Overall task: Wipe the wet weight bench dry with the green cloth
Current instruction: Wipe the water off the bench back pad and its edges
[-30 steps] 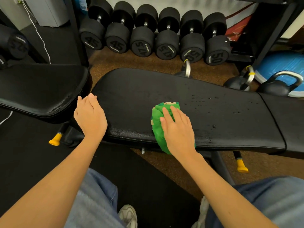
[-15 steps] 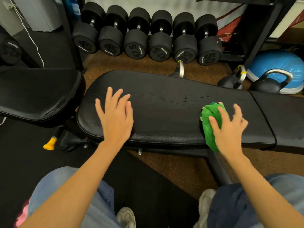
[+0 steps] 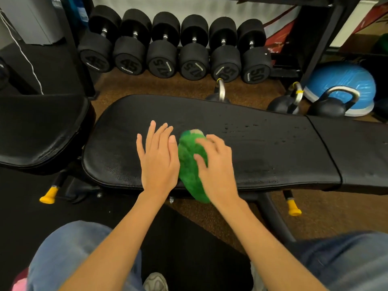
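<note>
head-worn wide-angle view, looking forward and down, close over weight bench (image 3: 241,164); single viewpoint

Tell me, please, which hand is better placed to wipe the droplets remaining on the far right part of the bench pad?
The right hand. It already presses the green cloth on the bench pad, on the side nearer the water droplets. The left hand lies flat beside the cloth, holding nothing, farther from them.

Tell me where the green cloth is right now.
In the head view the green cloth lies mid-bench on the black weight bench, draped over its near edge, under the right hand and just right of the flat left hand.
</note>
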Motion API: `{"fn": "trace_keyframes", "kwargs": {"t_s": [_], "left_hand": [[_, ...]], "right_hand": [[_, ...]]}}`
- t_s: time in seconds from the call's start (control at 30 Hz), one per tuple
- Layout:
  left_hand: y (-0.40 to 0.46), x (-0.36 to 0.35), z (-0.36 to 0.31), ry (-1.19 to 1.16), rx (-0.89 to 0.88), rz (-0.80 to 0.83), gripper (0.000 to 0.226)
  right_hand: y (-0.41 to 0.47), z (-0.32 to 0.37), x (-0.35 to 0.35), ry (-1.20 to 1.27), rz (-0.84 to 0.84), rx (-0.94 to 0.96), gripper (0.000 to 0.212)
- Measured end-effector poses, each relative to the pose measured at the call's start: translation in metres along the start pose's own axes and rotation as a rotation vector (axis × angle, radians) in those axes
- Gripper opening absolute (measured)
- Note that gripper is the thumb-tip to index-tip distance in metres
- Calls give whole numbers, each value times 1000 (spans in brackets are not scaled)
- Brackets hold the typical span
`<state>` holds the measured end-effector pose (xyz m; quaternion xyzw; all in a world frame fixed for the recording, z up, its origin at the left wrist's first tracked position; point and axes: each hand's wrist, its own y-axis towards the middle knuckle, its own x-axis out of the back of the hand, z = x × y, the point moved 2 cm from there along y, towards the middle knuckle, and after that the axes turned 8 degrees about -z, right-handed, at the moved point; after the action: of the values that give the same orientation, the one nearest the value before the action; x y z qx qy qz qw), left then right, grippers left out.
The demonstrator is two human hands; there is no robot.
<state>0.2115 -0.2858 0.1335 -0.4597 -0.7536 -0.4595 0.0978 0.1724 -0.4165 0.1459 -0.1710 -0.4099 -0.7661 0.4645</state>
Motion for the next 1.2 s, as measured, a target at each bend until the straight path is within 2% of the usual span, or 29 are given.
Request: {"fn": "trace_keyframes", "kwargs": {"t_s": [0.07, 0.17, 0.23, 0.37, 0.67, 1.0, 1.13, 1.2], "left_hand": [[0, -1, 0, -10, -6, -1, 47], [0, -1, 1, -12, 1, -1, 46], [0, -1, 2, -14, 3, 4, 46], [0, -1, 2, -6, 5, 19, 47], [0, -7, 6, 89, -1, 107, 49], [-1, -8, 4, 148, -9, 132, 56], [-1, -11, -1, 182, -27, 148, 59], [-1, -11, -3, 197, -35, 152, 60]], "right_hand": [[-8, -5, -15, -217, -31, 36, 23], [-11, -2, -24, -345, -6, 53, 40], [-13, -4, -26, -384, 1, 99, 43], [-13, -23, -17, -434, -36, 150, 36], [-15, -81, 35, -637, -107, 94, 38], [-2, -183, 123, -665, -163, -122, 48], [5, -181, 122, -580, -251, -266, 37], [5, -163, 105, -555, -282, -228, 31]]}}
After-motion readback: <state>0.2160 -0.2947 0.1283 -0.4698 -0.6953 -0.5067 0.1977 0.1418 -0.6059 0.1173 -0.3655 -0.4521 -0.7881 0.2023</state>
